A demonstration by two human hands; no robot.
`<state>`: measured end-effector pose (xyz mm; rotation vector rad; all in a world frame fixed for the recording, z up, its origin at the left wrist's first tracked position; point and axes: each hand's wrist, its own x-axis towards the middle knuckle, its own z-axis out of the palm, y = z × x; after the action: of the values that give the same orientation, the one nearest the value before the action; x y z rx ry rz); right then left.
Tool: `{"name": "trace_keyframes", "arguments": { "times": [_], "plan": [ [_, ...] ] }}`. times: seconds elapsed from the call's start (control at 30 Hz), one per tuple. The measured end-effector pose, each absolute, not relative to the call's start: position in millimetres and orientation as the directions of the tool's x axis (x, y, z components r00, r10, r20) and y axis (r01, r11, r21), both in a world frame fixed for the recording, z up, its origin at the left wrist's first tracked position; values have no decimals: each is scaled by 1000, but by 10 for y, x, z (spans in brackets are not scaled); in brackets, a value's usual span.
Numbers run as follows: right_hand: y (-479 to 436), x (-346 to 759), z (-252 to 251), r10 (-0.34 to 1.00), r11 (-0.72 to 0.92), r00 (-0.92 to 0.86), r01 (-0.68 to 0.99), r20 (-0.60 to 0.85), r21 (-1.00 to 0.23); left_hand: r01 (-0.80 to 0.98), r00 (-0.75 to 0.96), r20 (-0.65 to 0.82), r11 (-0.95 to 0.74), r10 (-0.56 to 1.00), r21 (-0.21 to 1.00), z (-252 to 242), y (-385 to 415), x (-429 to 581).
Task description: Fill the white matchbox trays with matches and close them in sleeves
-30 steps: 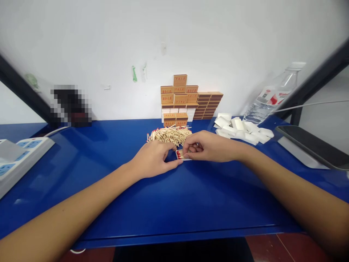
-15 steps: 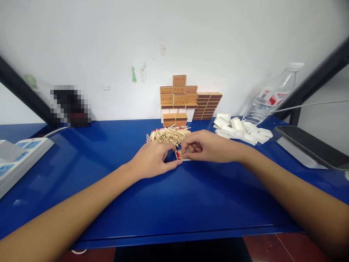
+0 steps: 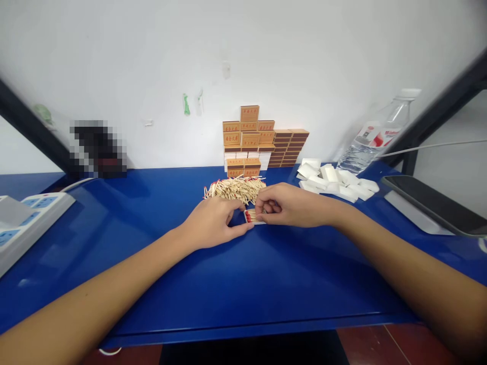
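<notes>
A small white matchbox tray lies on the blue table, with red-headed matches in it. My left hand grips the tray's left end between thumb and forefinger. Over the tray's right part, my right hand is closed in a pinch with its fingertips down at the matches. Whatever those fingertips hold is hidden, as is the right end of the tray. Just behind both hands is a heap of loose matches, their heads mostly to the left.
Stacked matchboxes stand against the wall behind the heap. At the right are a pile of white trays, a water bottle and a phone on a white block. A power strip lies at the left table edge.
My right hand has shifted very slightly to the right over the tray, baring a little more of the matches. My left hand keeps its grip.
</notes>
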<state>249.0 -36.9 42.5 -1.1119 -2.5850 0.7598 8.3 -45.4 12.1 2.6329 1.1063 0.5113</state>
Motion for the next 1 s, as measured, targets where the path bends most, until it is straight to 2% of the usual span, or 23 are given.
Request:
{"name": "trace_keyframes", "arguments": {
  "times": [0.17, 0.67, 1.0],
  "plan": [
    [-377, 2484, 425, 716, 610, -698, 604, 28, -513, 645, 651, 218, -681, 727, 345, 127, -461, 82],
    [-369, 2492, 421, 723, 578, -690, 616, -14, -535, 650, 648, 219, -679, 730, 340, 128, -456, 86],
    [-379, 2503, 479, 692, 614, -721, 572, 23, -544, 640, 655, 227, -690, 720, 338, 134, -461, 81]
  ]
}}
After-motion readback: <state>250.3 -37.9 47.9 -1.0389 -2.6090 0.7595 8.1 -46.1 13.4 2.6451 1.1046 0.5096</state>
